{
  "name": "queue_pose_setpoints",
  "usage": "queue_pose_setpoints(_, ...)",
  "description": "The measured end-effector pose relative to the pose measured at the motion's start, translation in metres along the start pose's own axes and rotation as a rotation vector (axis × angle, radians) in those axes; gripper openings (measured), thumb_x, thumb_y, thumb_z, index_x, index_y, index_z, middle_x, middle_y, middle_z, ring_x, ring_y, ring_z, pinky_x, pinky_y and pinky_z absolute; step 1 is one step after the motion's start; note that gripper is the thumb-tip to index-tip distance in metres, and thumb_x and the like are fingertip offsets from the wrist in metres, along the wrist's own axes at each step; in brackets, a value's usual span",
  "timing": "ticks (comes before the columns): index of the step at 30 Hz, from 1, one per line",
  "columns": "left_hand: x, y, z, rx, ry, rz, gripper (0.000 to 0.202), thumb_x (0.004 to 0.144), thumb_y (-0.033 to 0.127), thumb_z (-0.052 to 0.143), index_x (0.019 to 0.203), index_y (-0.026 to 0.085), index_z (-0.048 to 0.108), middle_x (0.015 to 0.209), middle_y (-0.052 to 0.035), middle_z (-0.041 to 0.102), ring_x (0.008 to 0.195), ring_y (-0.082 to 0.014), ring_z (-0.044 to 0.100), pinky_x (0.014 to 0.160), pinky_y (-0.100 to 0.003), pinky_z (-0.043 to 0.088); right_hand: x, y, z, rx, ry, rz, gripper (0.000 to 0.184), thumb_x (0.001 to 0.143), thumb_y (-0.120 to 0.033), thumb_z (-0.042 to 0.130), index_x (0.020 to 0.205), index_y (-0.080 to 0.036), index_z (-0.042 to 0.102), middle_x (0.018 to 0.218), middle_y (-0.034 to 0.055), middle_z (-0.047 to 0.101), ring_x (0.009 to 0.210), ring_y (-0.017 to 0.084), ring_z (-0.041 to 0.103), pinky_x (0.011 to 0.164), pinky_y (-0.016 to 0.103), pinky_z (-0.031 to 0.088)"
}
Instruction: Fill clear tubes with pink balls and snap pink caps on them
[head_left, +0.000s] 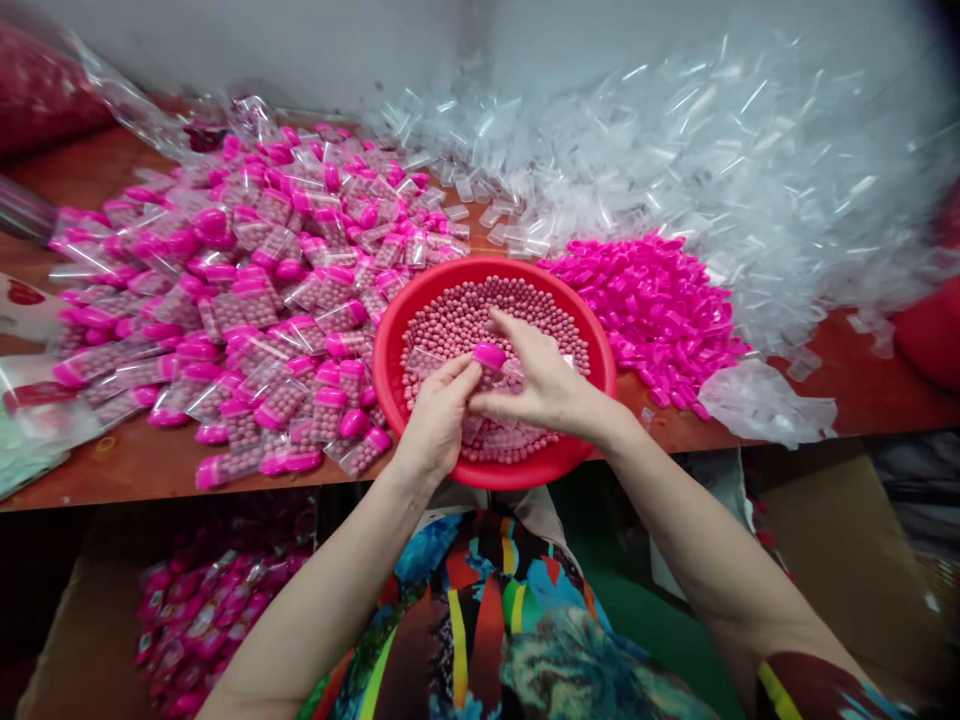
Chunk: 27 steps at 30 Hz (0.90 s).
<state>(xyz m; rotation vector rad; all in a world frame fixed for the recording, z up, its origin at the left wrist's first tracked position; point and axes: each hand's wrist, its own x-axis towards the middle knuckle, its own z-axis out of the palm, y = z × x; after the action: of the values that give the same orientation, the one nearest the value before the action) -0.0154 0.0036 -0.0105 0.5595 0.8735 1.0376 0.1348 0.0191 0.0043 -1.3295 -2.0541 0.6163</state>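
Observation:
Over the red bowl (pixel 382 375) my left hand (pixel 439 420) pinches a bright pink cap (pixel 489 355) between thumb and fingertips. Whether a clear container is joined to this cap is hard to make out. My right hand (pixel 559 385) is held just right of the cap, thumb and fingers spread around it. Small dusky-pink beads (pixel 480 300) fill the bowl, and some clear plastic containers lie among them under my hands. The right palm and part of the bowl's contents are hidden.
Left of the bowl spreads a heap of bead-filled containers with pink caps (pixel 255 300). Loose pink caps (pixel 652 310) are piled to the right. Behind them rises a large mound of clear containers (pixel 712 160). Below the wooden table (pixel 142 460), a carton holds pink items (pixel 217 620).

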Motion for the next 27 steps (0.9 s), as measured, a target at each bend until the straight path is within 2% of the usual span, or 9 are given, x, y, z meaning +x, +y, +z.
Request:
queue_pose_setpoints(2,0.001,-0.001,0.000,-0.010,-0.005,0.017,0.018,0.076,0.023,0.076,0.093,0.017,0.076,0.092,-0.0026,0.075,0.083,-0.0136,0.064,0.078,-0.023,0.049,-0.008,-0.005,0.003,-0.207,-0.039,-0.045,0.091,0.076,-0.049,0.078,0.149,-0.012,0.038,0.140,0.0229,0.056,0.129,0.039,0.052,0.109,0.059,0.035)
queue_pose_setpoints(5,0.000,-0.002,-0.001,0.007,-0.018,0.044,0.020,0.076,0.022,0.075,0.096,0.019,0.078,0.099,-0.0034,0.076,0.099,-0.0166,0.064,0.093,-0.026,0.046,-0.013,-0.007,0.011,-0.326,-0.012,-0.062,0.083,0.077,-0.035,0.075,0.147,-0.009,0.039,0.133,0.0247,0.061,0.122,0.039,0.057,0.102,0.056,0.040)
queue_pose_setpoints(11,-0.005,-0.002,0.002,0.070,-0.181,-0.014,0.020,0.079,0.028,0.076,0.095,0.017,0.079,0.091,-0.0045,0.075,0.086,-0.0165,0.065,0.081,-0.026,0.049,-0.024,0.010,0.007,-0.378,0.005,-0.210,0.071,0.077,-0.032,0.069,0.138,-0.005,0.046,0.117,0.0241,0.067,0.106,0.038,0.065,0.089,0.051,0.047)
queue_pose_setpoints(15,-0.005,-0.004,0.003,0.079,-0.179,-0.006,0.019,0.079,0.028,0.075,0.092,0.014,0.078,0.087,-0.0052,0.075,0.081,-0.0156,0.065,0.077,-0.025,0.049,-0.025,0.007,0.010,-0.392,0.020,-0.177,0.063,0.075,-0.034,0.070,0.129,-0.007,0.053,0.109,0.0226,0.069,0.100,0.038,0.065,0.087,0.051,0.047)
queue_pose_setpoints(17,-0.005,0.000,0.000,0.055,-0.151,0.003,0.019,0.077,0.028,0.076,0.089,0.014,0.077,0.086,-0.0057,0.075,0.081,-0.0163,0.066,0.077,-0.025,0.050,-0.016,0.001,0.015,-0.351,-0.006,-0.120,0.061,0.075,-0.035,0.072,0.126,-0.007,0.054,0.109,0.0221,0.068,0.100,0.038,0.065,0.089,0.052,0.047)
queue_pose_setpoints(19,-0.003,0.012,-0.007,0.032,-0.095,0.024,0.019,0.075,0.028,0.078,0.086,0.014,0.076,0.082,-0.0055,0.074,0.079,-0.0177,0.068,0.074,-0.027,0.052,-0.001,-0.004,0.019,-0.211,-0.071,-0.088,0.067,0.077,-0.036,0.073,0.133,-0.009,0.049,0.121,0.0215,0.065,0.108,0.035,0.063,0.093,0.050,0.047)
queue_pose_setpoints(22,0.009,0.044,-0.026,0.071,0.065,0.197,0.016,0.076,0.028,0.076,0.087,0.016,0.073,0.079,-0.0049,0.073,0.078,-0.0194,0.069,0.072,-0.029,0.055,0.029,-0.006,0.026,0.080,-0.165,-0.026,0.075,0.085,-0.042,0.070,0.146,-0.014,0.037,0.138,0.0178,0.057,0.112,0.026,0.062,0.094,0.040,0.049)
queue_pose_setpoints(25,0.027,0.079,-0.049,0.206,0.240,0.471,0.015,0.082,0.027,0.072,0.094,0.018,0.073,0.102,-0.0079,0.074,0.104,-0.0228,0.068,0.092,-0.034,0.054,0.055,-0.004,0.042,0.081,-0.266,0.095,0.047,0.090,-0.044,0.065,0.125,-0.014,0.057,0.117,0.0118,0.068,0.094,0.020,0.065,0.084,0.032,0.051)
queue_pose_setpoints(27,0.038,0.092,-0.059,0.314,0.322,0.599,0.026,0.082,0.025,0.073,0.107,0.021,0.071,0.127,-0.0083,0.068,0.129,-0.0243,0.056,0.110,-0.037,0.043,0.066,-0.004,0.057,-0.067,-0.342,0.139,0.031,0.088,-0.040,0.068,0.103,-0.014,0.065,0.099,0.0088,0.072,0.084,0.019,0.065,0.078,0.031,0.049)
